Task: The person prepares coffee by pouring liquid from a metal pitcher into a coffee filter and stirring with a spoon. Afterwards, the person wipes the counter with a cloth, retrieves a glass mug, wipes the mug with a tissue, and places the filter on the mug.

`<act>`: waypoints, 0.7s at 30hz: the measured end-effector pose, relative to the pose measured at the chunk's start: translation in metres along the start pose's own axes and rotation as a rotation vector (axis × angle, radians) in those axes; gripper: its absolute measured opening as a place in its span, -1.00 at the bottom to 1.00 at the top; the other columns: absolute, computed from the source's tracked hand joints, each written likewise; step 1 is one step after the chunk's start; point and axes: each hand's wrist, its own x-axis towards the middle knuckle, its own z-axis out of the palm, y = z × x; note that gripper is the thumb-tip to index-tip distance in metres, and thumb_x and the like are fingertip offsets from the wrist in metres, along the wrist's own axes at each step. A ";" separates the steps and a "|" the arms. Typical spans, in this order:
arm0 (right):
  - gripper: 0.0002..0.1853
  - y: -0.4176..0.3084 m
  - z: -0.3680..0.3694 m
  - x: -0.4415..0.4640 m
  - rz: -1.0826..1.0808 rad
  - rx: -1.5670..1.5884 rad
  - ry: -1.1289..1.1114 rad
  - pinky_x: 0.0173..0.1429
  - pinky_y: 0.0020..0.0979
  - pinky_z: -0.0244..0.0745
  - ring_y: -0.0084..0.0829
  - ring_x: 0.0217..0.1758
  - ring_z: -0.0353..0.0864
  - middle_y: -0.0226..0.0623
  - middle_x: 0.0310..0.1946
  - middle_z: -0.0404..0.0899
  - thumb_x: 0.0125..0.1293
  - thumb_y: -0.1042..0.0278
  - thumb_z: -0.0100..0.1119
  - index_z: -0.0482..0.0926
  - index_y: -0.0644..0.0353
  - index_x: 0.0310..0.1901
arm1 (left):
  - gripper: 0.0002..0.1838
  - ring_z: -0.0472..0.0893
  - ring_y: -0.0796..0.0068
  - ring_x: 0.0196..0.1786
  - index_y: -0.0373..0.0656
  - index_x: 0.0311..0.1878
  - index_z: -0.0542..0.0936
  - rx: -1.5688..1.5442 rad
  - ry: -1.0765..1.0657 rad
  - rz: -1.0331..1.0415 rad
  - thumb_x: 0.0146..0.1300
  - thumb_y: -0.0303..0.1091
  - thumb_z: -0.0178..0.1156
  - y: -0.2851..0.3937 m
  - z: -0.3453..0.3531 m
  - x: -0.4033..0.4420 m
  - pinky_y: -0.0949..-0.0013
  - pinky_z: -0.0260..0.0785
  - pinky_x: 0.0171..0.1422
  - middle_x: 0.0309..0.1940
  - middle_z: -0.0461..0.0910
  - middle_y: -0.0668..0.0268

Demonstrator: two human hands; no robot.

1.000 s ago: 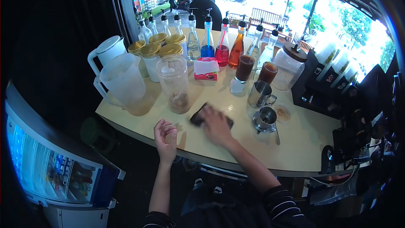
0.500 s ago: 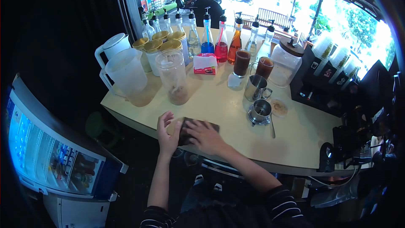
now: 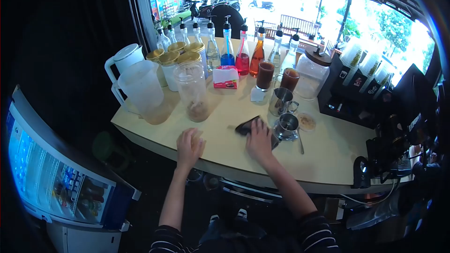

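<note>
My right hand [image 3: 260,141] presses down on a dark cloth [image 3: 245,126] on the counter, its fingers over the fabric. Just right of it stand a small metal cup [image 3: 287,125] on a saucer-like base and a steel jug [image 3: 280,102], with a spoon [image 3: 300,141] beside the cup. My left hand [image 3: 189,146] is at the front edge of the counter, fingers loosely bent and apart, holding nothing that I can see. Beyond it stands a clear plastic jar [image 3: 193,96] with some brownish contents at the bottom.
Plastic pitchers [image 3: 140,89] and gold-lidded canisters [image 3: 169,68] stand at the left. Pump bottles [image 3: 228,49] line the back, behind a red tissue pack [image 3: 225,78]. Two glasses of brown drink [image 3: 265,76] stand near a lidded jar [image 3: 311,77]. A cup rack [image 3: 351,82] is at the right.
My right hand has slid the cloth rightward across the counter, away from my left hand and closer to the metal cup. My left hand has stayed near the front edge.
</note>
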 end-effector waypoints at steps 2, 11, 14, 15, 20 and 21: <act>-0.36 -0.008 0.018 0.040 0.211 -0.027 0.049 0.48 0.20 -0.21 0.14 0.49 -0.05 0.08 0.44 0.03 0.33 0.17 -0.06 0.15 0.36 0.37 | -0.59 0.44 0.04 0.15 -0.23 0.12 0.42 -0.035 -0.010 -0.015 0.24 -0.31 0.18 -0.003 -0.008 -0.012 0.08 0.18 0.28 0.04 0.47 0.07; -0.47 -0.146 0.032 -0.020 -0.339 0.080 0.002 0.45 0.06 -0.02 -0.05 0.46 0.12 -0.07 0.39 0.19 0.34 0.13 -0.01 0.32 0.19 0.29 | -0.65 0.50 0.07 0.09 -0.29 0.07 0.43 -0.256 0.111 -0.053 0.24 -0.42 0.17 -0.013 -0.045 -0.036 0.17 0.31 0.22 -0.02 0.49 0.04; -0.46 -0.112 0.014 -0.046 -0.426 0.145 0.003 0.46 0.02 -0.01 -0.09 0.45 0.14 -0.11 0.37 0.24 0.32 0.09 0.00 0.34 0.17 0.28 | -0.69 0.51 0.14 0.06 -0.29 0.05 0.44 -0.362 0.121 -0.070 0.25 -0.45 0.15 -0.006 -0.039 -0.034 0.21 0.31 0.22 -0.03 0.50 0.06; -0.45 -0.087 0.005 -0.049 -0.370 0.155 0.002 0.47 0.02 -0.01 -0.10 0.46 0.14 -0.12 0.37 0.25 0.33 0.09 0.00 0.34 0.15 0.29 | -0.69 0.51 0.14 0.06 -0.29 0.05 0.44 -0.375 0.114 -0.065 0.25 -0.45 0.15 -0.005 -0.035 -0.038 0.21 0.31 0.22 -0.03 0.50 0.06; -0.44 -0.013 -0.030 -0.074 -0.050 0.019 0.059 0.48 0.02 -0.04 -0.10 0.46 0.13 -0.15 0.39 0.21 0.35 0.06 -0.03 0.30 0.09 0.33 | -0.69 0.52 0.20 0.07 -0.27 0.05 0.44 -0.471 0.066 -0.099 0.24 -0.47 0.15 0.009 -0.027 -0.051 0.22 0.32 0.20 -0.03 0.52 0.11; -0.44 -0.008 -0.033 -0.082 0.000 -0.021 0.072 0.49 0.03 -0.05 -0.09 0.46 0.13 -0.14 0.40 0.20 0.36 0.07 -0.03 0.28 0.08 0.34 | -0.69 0.52 0.20 0.07 -0.27 0.05 0.44 -0.479 0.064 -0.096 0.24 -0.47 0.15 0.018 -0.023 -0.052 0.22 0.32 0.20 -0.03 0.52 0.11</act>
